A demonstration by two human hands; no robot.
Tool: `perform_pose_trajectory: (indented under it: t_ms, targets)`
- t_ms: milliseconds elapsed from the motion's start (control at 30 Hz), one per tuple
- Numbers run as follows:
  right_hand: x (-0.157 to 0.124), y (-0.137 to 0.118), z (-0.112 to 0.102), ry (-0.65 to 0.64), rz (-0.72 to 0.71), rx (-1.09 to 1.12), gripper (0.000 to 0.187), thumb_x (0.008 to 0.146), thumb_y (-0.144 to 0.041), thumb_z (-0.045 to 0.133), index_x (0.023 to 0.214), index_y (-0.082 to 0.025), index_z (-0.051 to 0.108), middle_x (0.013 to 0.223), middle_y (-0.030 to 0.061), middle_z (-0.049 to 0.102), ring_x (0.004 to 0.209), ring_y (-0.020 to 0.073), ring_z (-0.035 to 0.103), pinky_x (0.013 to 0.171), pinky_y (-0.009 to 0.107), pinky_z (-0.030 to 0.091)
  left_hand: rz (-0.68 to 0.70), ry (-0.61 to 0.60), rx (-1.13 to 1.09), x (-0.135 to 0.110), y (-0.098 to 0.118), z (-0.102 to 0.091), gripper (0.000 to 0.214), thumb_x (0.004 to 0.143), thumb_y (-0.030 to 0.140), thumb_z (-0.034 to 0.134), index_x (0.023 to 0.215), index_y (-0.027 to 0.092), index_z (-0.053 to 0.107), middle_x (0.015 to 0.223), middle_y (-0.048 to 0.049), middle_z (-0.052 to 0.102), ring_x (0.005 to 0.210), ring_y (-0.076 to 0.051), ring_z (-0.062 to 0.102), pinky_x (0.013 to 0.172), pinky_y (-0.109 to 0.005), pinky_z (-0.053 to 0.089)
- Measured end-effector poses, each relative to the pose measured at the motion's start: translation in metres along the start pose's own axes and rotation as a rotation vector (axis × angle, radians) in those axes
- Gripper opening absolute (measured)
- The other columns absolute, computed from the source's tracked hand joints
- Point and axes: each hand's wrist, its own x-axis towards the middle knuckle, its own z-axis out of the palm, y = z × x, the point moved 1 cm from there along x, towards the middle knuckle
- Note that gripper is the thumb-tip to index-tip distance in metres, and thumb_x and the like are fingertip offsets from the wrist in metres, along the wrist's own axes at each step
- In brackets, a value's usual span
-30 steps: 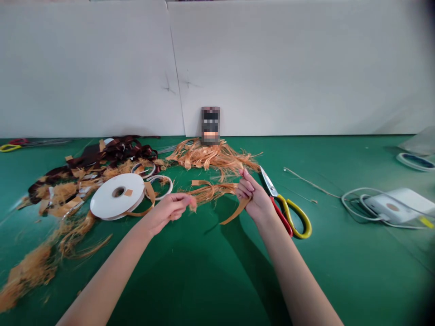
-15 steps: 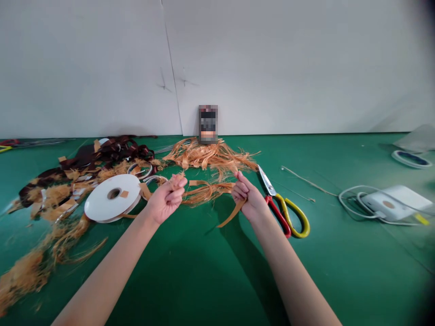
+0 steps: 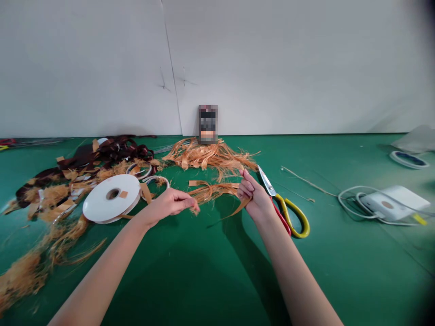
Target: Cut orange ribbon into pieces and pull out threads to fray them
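Pinching the frayed end of a thin orange ribbon strip (image 3: pixel 209 192), the left hand (image 3: pixel 168 204) closes thumb and fingertips on its loose fibres. The right hand (image 3: pixel 253 199) grips the strip's other end, and the flat tail hangs toward the green felt tabletop (image 3: pixel 204 271). Just right of it lie red-and-yellow-handled scissors (image 3: pixel 288 213). Left of the left hand sits a flat white ribbon spool (image 3: pixel 110 198). Farther off are a heap of shredded orange ribbon (image 3: pixel 210 156) and a dark brown ribbon tangle (image 3: pixel 112 148). Well to the right lies a white box with coiled cable (image 3: pixel 390 203).
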Motion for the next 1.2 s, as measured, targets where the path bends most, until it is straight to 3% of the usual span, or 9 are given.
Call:
perform_pose_trajectory:
  t_ms: [133, 200, 300, 467, 633, 733, 833, 1100, 1200]
  targets:
    - [0.000, 0.005, 0.000, 0.019, 0.001, -0.029, 0.017, 0.071, -0.026, 0.077, 0.075, -0.016, 0.064, 0.041, -0.0136, 0.028, 0.034, 0.0010, 0.020, 0.033, 0.014, 0.024, 0.149, -0.059, -0.140, -0.001, 0.002, -0.003, 0.024, 0.082, 0.025, 0.067, 0.060, 0.015, 0.064, 0.058, 0.0005, 0.053, 0.049, -0.007, 0.045, 0.048, -0.018, 0.038]
    - [0.000, 0.009, 0.000, 0.021, -0.001, -0.053, 0.018, 0.070, -0.027, 0.077, 0.076, -0.015, 0.066, 0.041, -0.0132, 0.029, 0.036, 0.0012, 0.020, 0.034, 0.014, 0.025, 0.241, -0.010, -0.314, 0.003, 0.002, -0.005, 0.022, 0.080, 0.024, 0.070, 0.061, 0.016, 0.062, 0.086, -0.0051, 0.066, 0.081, -0.014, 0.062, 0.071, -0.023, 0.050]
    - [0.000, 0.018, 0.001, 0.012, 0.005, -0.102, 0.021, 0.068, -0.028, 0.078, 0.080, -0.012, 0.069, 0.043, -0.0124, 0.030, 0.038, 0.0013, 0.021, 0.035, 0.015, 0.025, 0.344, 0.073, -0.568, 0.008, 0.002, -0.005, 0.023, 0.082, 0.020, 0.067, 0.060, 0.016, 0.062, 0.109, -0.0057, 0.066, 0.120, -0.021, 0.053, 0.098, -0.031, 0.047]
    - [0.001, 0.025, 0.001, -0.003, 0.009, -0.141, 0.023, 0.068, -0.030, 0.078, 0.080, -0.012, 0.070, 0.044, -0.0124, 0.027, 0.039, 0.0011, 0.020, 0.037, 0.015, 0.025, 0.238, 0.184, -0.967, 0.011, 0.000, 0.003, 0.042, 0.095, 0.006, 0.036, 0.059, 0.014, 0.055, 0.056, 0.0021, 0.049, 0.072, -0.008, 0.065, 0.075, -0.020, 0.056]
    - [-0.001, 0.026, 0.005, -0.034, 0.009, -0.160, 0.022, 0.068, -0.032, 0.077, 0.078, -0.014, 0.069, 0.044, -0.0121, 0.026, 0.040, 0.0022, 0.019, 0.037, 0.018, 0.022, 0.034, 0.120, -0.682, 0.014, -0.011, 0.014, 0.028, 0.094, 0.010, 0.044, 0.072, 0.010, 0.061, 0.070, -0.0003, 0.057, 0.037, 0.002, 0.030, 0.031, -0.009, 0.021]
    - [-0.004, 0.028, 0.009, -0.064, 0.010, -0.175, 0.023, 0.068, -0.032, 0.077, 0.079, -0.013, 0.070, 0.044, -0.0116, 0.028, 0.041, 0.0029, 0.019, 0.038, 0.020, 0.021, -0.100, 0.014, -0.315, 0.015, -0.019, 0.024, 0.016, 0.090, 0.023, 0.057, 0.095, 0.013, 0.068, 0.085, -0.0061, 0.063, 0.039, 0.002, 0.027, 0.033, -0.014, 0.015]
    - [-0.005, 0.029, 0.010, -0.073, 0.016, -0.182, 0.022, 0.069, -0.031, 0.077, 0.079, -0.012, 0.071, 0.044, -0.0115, 0.028, 0.041, 0.0030, 0.019, 0.039, 0.020, 0.021, -0.123, -0.115, -0.075, 0.014, -0.021, 0.032, 0.016, 0.083, 0.027, 0.066, 0.083, 0.012, 0.070, 0.068, -0.0001, 0.055, 0.042, 0.000, 0.027, 0.036, -0.016, 0.015]
    - [-0.004, 0.031, 0.007, -0.042, 0.056, -0.166, 0.025, 0.068, -0.031, 0.077, 0.083, -0.011, 0.071, 0.045, -0.0122, 0.027, 0.042, 0.0027, 0.017, 0.040, 0.020, 0.020, 0.277, 0.097, -0.691, 0.015, -0.011, 0.022, 0.016, 0.082, 0.013, 0.064, 0.066, 0.013, 0.065, 0.100, -0.0051, 0.064, 0.102, -0.015, 0.059, 0.091, -0.027, 0.049]
    - [-0.004, 0.031, 0.006, -0.027, 0.043, -0.160, 0.026, 0.068, -0.030, 0.077, 0.083, -0.011, 0.071, 0.045, -0.0120, 0.027, 0.043, 0.0029, 0.018, 0.040, 0.020, 0.021, 0.217, 0.107, -0.933, 0.011, -0.009, 0.021, 0.031, 0.090, 0.005, 0.048, 0.061, 0.012, 0.057, 0.071, -0.0015, 0.060, 0.077, -0.008, 0.064, 0.081, -0.022, 0.054]
